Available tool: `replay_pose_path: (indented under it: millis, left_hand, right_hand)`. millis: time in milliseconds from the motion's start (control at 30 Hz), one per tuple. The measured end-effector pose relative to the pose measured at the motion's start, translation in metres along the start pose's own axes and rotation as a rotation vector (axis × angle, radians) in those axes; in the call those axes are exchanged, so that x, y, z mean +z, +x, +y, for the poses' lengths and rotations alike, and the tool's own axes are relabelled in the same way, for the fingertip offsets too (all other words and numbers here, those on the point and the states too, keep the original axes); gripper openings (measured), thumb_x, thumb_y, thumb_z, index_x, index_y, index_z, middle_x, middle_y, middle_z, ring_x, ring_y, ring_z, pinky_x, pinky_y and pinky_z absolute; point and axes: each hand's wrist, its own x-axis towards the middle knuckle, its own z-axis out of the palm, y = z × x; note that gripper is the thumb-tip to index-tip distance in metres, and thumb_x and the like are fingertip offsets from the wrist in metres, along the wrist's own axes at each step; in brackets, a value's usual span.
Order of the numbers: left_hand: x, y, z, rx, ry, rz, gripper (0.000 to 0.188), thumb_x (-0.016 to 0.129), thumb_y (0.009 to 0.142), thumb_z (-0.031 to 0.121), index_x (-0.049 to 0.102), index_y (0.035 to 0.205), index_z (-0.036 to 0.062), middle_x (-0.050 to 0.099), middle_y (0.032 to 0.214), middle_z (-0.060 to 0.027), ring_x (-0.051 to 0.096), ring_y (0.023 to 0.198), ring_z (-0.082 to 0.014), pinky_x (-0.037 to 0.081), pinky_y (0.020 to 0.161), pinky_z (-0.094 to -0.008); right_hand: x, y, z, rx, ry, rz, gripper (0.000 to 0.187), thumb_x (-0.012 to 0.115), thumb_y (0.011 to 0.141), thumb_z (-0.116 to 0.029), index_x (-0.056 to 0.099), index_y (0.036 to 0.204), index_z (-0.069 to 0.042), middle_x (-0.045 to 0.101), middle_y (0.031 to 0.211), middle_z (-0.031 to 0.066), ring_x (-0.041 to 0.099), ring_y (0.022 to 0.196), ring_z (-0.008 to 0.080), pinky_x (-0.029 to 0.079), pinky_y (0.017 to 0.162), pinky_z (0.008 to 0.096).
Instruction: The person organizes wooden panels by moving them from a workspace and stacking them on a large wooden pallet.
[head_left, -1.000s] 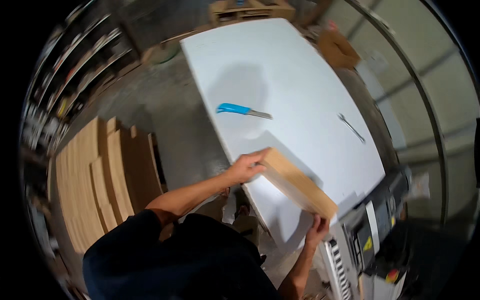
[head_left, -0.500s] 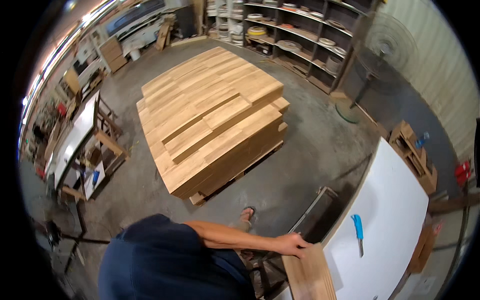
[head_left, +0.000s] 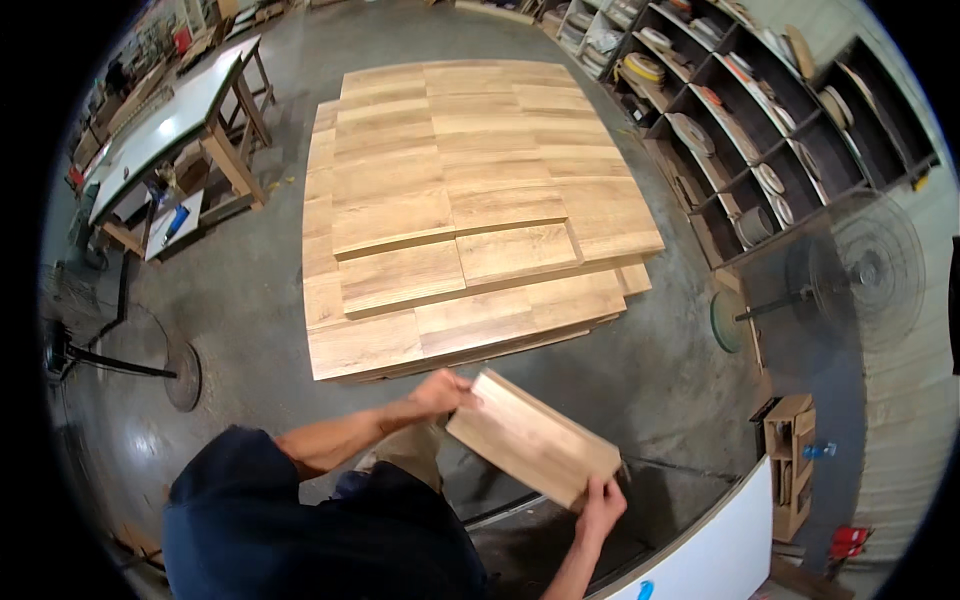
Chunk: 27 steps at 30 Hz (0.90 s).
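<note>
A wooden board (head_left: 535,438) is held tilted in the air between a person's two hands: the left hand (head_left: 442,393) is closed around its left end, and the right hand (head_left: 600,508) pinches its near right corner, thumb on top. Beyond the board, a broad stack (head_left: 390,190) of similar boards rests low in the middle. A white table (head_left: 700,550) is at near right, a bench (head_left: 190,105) at far left, and shelves (head_left: 708,235) at far right.
</note>
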Motion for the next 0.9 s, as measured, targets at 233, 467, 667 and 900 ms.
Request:
replay_pose_path:
  millis: [233,467,667,900]
  left_hand:
    - [-0.107,0.098,-0.014,-0.060,-0.127,0.412,0.024,0.071,0.081,0.017,0.070,0.097,-0.0005,0.066,0.076,-0.0032,0.055,0.068,-0.0084,0.047,0.064,-0.0271]
    - [-0.158,0.152,0.015,-0.247,-0.254,0.509,0.018,0.070,0.081,0.014,0.065,0.074,-0.0026,0.059,0.067,-0.0036,0.052,0.059,-0.0115,0.043,0.055,-0.0272]
    - [-0.158,0.172,0.000,-0.278,-0.498,0.662,0.016,0.072,0.077,0.011,0.066,0.069,-0.0007,0.058,0.062,-0.0024,0.047,0.054,-0.0103,0.039,0.049,-0.0286]
    - [-0.147,0.187,0.025,-0.341,-0.467,0.742,0.011,0.073,0.076,0.010,0.067,0.074,0.0005,0.059,0.066,-0.0021,0.053,0.057,-0.0105,0.045,0.053,-0.0270]
  right_hand:
    - [0.186,0.195,-0.028,-0.009,-0.112,-0.400,0.022,0.065,0.082,-0.013,0.065,0.090,0.008,0.060,0.078,-0.0010,0.048,0.071,0.0074,0.042,0.064,0.0252]
    - [0.298,0.289,-0.052,0.086,-0.171,-0.456,0.020,0.070,0.081,-0.014,0.066,0.086,0.005,0.059,0.074,-0.0020,0.047,0.067,0.0081,0.040,0.061,0.0262]
    - [0.310,0.307,-0.047,-0.022,-0.023,-0.474,0.036,0.068,0.083,-0.012,0.058,0.110,0.009,0.063,0.094,0.0071,0.056,0.083,0.0134,0.046,0.075,0.0279]
    - [0.299,0.320,-0.017,0.519,0.391,-0.433,0.010,0.065,0.087,-0.013,0.059,0.087,-0.004,0.061,0.089,0.0036,0.058,0.081,0.0126,0.050,0.072,0.0292]
